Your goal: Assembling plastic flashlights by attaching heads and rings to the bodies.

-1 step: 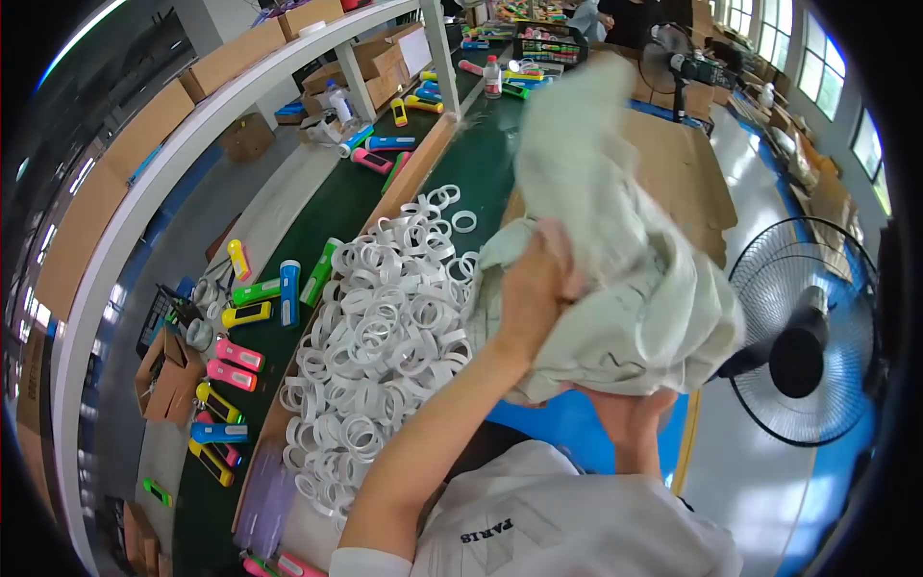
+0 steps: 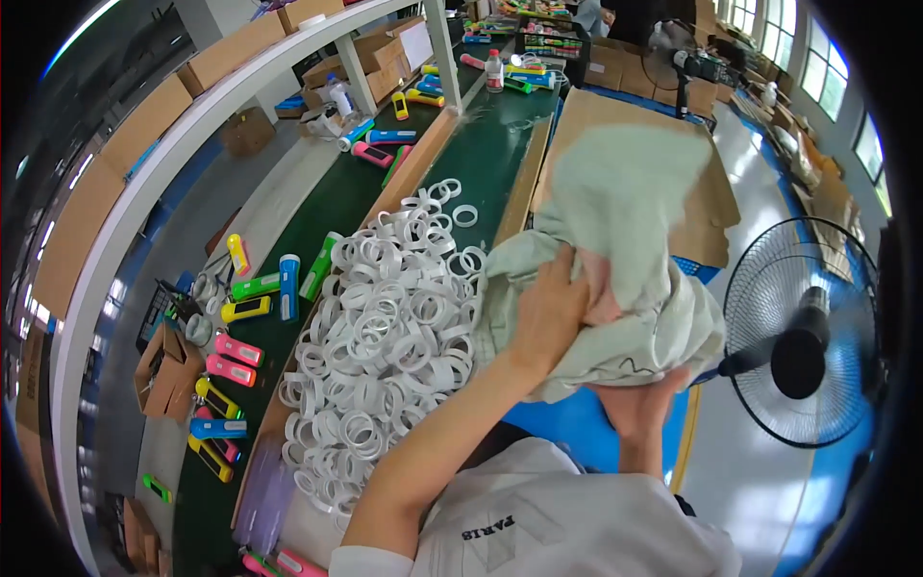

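A bunched pale grey-green cloth (image 2: 663, 332) with dark marks is held up in front of me, its upper part (image 2: 625, 192) blurred by motion. My left hand (image 2: 553, 313) is closed on the cloth near its middle. My right hand (image 2: 636, 406) holds it from underneath at the lower edge, with the fingers mostly hidden by the folds. Just left of the cloth lies a large heap of white plastic rings (image 2: 385, 327) on the bench. Whether anything is inside the cloth cannot be seen.
Handheld devices in blue (image 2: 289, 288), pink (image 2: 231, 370) and yellow lie left of the heap along the green bench (image 2: 490, 135). A black fan (image 2: 798, 356) stands close on the right. Behind the cloth is an open cardboard box (image 2: 711, 212). A bottle (image 2: 494, 72) stands farther back.
The upper part of the cloth has swung down and to the right. My left hand has shifted slightly right with it, and more of the cardboard behind shows.
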The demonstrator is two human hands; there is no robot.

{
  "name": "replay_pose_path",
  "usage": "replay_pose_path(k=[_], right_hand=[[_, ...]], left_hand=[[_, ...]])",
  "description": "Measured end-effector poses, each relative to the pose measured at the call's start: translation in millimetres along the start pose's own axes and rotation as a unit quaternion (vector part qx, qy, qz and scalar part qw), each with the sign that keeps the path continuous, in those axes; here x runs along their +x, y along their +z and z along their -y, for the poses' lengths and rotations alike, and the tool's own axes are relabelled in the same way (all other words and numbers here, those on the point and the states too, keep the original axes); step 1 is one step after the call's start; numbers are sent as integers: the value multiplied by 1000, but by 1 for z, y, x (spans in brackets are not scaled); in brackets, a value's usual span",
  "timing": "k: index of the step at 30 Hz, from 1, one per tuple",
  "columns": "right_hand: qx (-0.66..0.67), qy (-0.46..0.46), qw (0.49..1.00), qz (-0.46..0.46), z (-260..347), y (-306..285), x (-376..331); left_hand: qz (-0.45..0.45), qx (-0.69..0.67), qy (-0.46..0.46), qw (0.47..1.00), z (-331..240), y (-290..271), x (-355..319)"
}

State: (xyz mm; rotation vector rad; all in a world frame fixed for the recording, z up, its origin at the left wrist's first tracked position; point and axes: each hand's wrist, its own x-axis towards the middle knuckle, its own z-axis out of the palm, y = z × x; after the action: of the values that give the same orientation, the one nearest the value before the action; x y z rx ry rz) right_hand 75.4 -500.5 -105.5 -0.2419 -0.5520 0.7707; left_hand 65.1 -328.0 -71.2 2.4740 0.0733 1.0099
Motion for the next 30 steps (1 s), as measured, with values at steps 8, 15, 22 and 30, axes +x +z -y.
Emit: replay_pose_path(k=[8,15,22,30], right_hand=[[7,53,868,-494,-73,-128,-47],[-708,-53,664,-234,-156,-317,57],[-360,12,901,-243,-253,-435,96],[-353,110,881,-294,-305,-448,48]], left_hand=[[328,114,81,934,14,37,-115],[363,26,27,931,20,-28,-122],[396,73,-24,915,49,-39,-138],[445,60,-19,893,64,-48,-176]])
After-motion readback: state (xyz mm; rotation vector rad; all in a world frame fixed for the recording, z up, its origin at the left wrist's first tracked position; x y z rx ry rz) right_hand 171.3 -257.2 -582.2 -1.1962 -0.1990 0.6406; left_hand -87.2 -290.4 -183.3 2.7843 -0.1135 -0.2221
